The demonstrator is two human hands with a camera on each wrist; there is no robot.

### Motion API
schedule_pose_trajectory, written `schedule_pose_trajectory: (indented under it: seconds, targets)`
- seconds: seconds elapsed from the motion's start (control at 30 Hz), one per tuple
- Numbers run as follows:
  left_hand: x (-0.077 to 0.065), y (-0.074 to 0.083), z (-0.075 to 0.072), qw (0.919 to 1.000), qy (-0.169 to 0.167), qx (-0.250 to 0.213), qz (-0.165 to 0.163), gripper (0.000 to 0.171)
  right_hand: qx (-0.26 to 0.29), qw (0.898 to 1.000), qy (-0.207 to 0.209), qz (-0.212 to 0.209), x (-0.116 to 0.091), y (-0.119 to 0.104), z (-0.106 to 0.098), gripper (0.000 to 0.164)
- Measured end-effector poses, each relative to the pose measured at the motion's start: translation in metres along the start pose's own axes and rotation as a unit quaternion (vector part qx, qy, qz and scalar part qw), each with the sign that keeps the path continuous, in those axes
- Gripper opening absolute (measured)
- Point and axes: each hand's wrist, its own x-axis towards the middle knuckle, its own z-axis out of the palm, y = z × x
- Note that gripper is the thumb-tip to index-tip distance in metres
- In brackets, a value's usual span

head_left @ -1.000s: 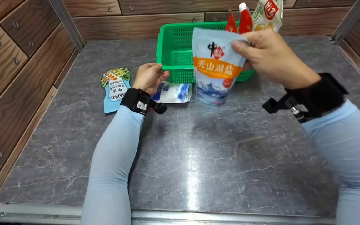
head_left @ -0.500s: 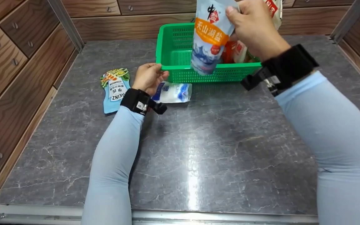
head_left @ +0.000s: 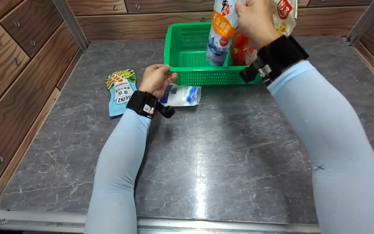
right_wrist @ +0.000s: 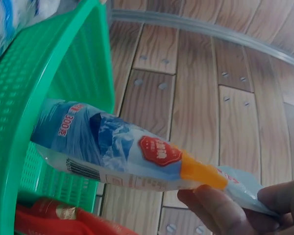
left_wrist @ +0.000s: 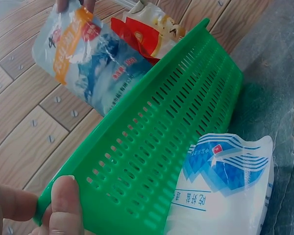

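My right hand (head_left: pixel 256 22) pinches the top edge of a salt pouch (head_left: pixel 218 42), blue and white with an orange band, which hangs upright with its lower end inside the green basket (head_left: pixel 192 70). In the right wrist view the pouch (right_wrist: pixel 132 147) reaches past the basket's rim. My left hand (head_left: pixel 156 79) grips the basket's near left corner, thumb and fingers on the rim (left_wrist: pixel 63 181). Just below that hand, a white and blue salt bag (head_left: pixel 183 95) lies on the table against the basket's front.
A light blue Heinz pouch (head_left: pixel 121 92) lies on the table left of my left hand. Red packages (head_left: pixel 240 48) and a cream-coloured bag (head_left: pixel 284 16) stand in the basket's right part. Wood-patterned panels (head_left: pixel 141 27) border the grey table (head_left: pixel 226 156).
My right hand has carried the salt pouch away from me, from in front of the basket to over it, and the pouch's lower end is now inside. My left hand stays on the rim.
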Motion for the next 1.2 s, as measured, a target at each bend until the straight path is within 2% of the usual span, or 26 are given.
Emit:
schedule_pose_trajectory:
  seconds: [0.1, 0.23, 0.3, 0.47, 0.67, 0.77, 0.97, 1.2]
  targets:
    - [0.001, -0.001, 0.001, 1.0000, 0.002, 0.000, 0.002, 0.027, -0.100, 0.994, 0.031, -0.014, 0.010, 0.006, 0.002, 0.029]
    - [0.002, -0.004, 0.002, 1.0000, 0.002, 0.000, 0.001, 0.026, -0.235, 0.969, 0.063, -0.046, 0.019, 0.014, 0.001, 0.034]
    - [0.003, -0.005, 0.002, 1.0000, 0.003, -0.003, 0.000, 0.025, -0.274, 0.958, 0.066, -0.052, 0.021, 0.018, 0.001, 0.033]
    - [0.002, -0.005, 0.003, 1.0000, 0.003, -0.006, 0.005, 0.022, -0.304, 0.950, 0.067, -0.034, 0.025, 0.022, 0.002, 0.031]
    - [0.001, -0.004, 0.002, 0.9999, 0.002, -0.008, 0.007, 0.021, -0.336, 0.936, 0.086, -0.069, 0.023, 0.027, 0.007, 0.036]
    - [0.001, -0.005, 0.002, 1.0000, 0.001, -0.007, 0.006, 0.022, -0.343, 0.932, 0.085, -0.072, 0.022, 0.029, 0.010, 0.039]
    - [0.000, -0.006, 0.003, 0.9999, -0.002, -0.007, 0.009, 0.026, -0.364, 0.928, 0.063, -0.047, 0.025, 0.034, 0.017, 0.032]
    - [-0.001, -0.007, 0.004, 0.9999, 0.000, -0.006, 0.008, 0.029, -0.387, 0.921, 0.037, -0.027, 0.027, 0.047, 0.021, 0.035]
